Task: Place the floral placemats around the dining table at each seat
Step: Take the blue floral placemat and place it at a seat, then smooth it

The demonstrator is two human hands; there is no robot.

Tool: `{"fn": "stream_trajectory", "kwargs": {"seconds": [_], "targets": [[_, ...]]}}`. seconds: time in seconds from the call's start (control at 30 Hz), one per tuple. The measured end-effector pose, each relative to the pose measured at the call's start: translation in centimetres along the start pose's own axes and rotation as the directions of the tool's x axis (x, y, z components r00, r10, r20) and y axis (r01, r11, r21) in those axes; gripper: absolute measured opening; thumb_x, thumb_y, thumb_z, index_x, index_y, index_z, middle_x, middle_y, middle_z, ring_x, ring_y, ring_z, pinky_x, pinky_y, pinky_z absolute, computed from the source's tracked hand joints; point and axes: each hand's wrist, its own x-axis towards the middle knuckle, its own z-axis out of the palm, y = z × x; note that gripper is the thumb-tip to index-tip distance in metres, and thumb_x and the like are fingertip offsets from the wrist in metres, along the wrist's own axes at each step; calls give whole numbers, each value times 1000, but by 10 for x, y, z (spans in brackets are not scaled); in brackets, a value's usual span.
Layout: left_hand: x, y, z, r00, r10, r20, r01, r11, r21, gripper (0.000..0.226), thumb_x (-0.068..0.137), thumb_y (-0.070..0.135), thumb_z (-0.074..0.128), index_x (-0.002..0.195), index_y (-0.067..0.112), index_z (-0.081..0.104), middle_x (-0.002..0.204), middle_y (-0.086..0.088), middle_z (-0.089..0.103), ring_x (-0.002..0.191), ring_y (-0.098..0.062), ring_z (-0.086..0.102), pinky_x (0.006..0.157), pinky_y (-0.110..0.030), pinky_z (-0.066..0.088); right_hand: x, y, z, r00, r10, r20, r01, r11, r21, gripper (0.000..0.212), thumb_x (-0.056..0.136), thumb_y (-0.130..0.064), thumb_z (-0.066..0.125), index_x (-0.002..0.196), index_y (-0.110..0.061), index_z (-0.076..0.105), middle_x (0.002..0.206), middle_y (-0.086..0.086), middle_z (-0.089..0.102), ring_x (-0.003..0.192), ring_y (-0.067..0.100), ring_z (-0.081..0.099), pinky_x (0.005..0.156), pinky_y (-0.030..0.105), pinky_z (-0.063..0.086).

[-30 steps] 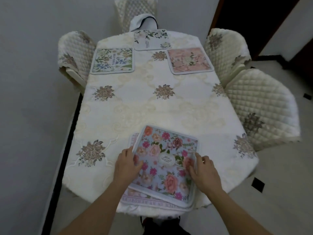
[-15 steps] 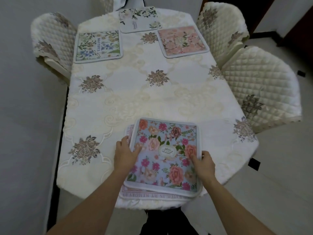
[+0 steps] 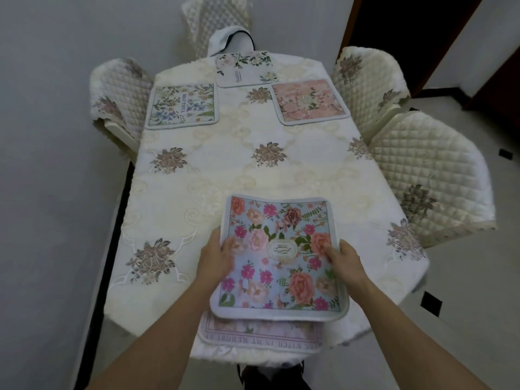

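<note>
Head view: gripping the blue floral placemat [image 3: 281, 277] by its side edges, left hand [image 3: 216, 257] and right hand [image 3: 347, 261], above lettered placemat [image 3: 259, 337] at bench [image 3: 197, 192] near edge.

Home dining room: clothed table [image 3: 225, 170], chairs [image 3: 427, 175]

**Top placemat shifts away from the near edge**

The blue floral placemat [image 3: 281, 257], skewed a second ago, now sits square and farther up the table [image 3: 197, 198]. A wider strip of the lettered placemat [image 3: 261, 334] beneath shows at the near side. The left hand [image 3: 216, 258] and right hand [image 3: 344, 261] now grip its side edges higher up.
</note>
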Motion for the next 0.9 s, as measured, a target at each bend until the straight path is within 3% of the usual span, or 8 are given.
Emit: {"fn": "stream_trajectory", "kwargs": {"seconds": [0.1, 0.2, 0.27, 0.4, 0.77, 0.9], "targets": [[4, 23, -17, 999, 42, -31, -44, 995, -90, 19, 104, 31, 47, 107, 13, 54, 95, -5, 68, 87, -25, 68, 73, -41, 57, 0, -32, -15, 995, -100, 12, 101, 995, -27, 27, 101, -35, 52, 102, -9, 59, 89, 9, 76, 75, 22, 76, 72, 43, 62], [3, 51, -32, 991, 120, -58, -127, 982, -137, 19, 104, 28, 48, 106, 12, 56, 88, -5, 68, 66, -12, 66, 54, -24, 50, -3, -60, -27, 983, -183, 5, 183, 983, 10, 30, 101, -39, 52, 103, -10, 59, 89, 9, 77, 77, 23, 76, 75, 48, 62], [2, 66, -37, 985, 152, -84, -164, 973, -160, 20, 104, 29, 48, 103, 11, 56, 80, -4, 67, 56, -7, 62, 49, -20, 48, -7, -76, -33, 974, -228, -9, 228, 973, 35, 30, 101, -39, 52, 104, -10, 59, 89, 8, 77, 77, 22, 76, 75, 46, 62], [1, 82, -42, 980, 158, -118, -179, 965, -190, 23, 103, 33, 49, 103, 12, 57, 79, -7, 68, 64, -21, 66, 51, -26, 51, -15, -97, -44, 951, -303, -59, 305, 952, 17, 28, 101, -38, 51, 104, -12, 60, 93, 6, 76, 81, 20, 75, 78, 45, 61], [-22, 75, -59, 967, 163, -196, -199, 962, -185, 24, 104, 31, 48, 98, 9, 55, 77, -8, 67, 59, -14, 64, 51, -25, 51, -14, -100, -26, 955, -295, -31, 283, 938, -202, 32, 102, -44, 41, 99, -14, 53, 98, 10, 67, 89, 27, 68, 81, 52, 58], [-46, 51, -83, 948, 80, -309, -144, 971, -189, 22, 103, 33, 49, 99, 13, 57, 89, -1, 70, 77, -16, 68, 65, -32, 56, -16, -106, 11, 940, -334, 69, 340, 910, -235, 29, 100, -46, 43, 98, -18, 51, 97, 8, 69, 86, 26, 70, 77, 51, 59]]}}
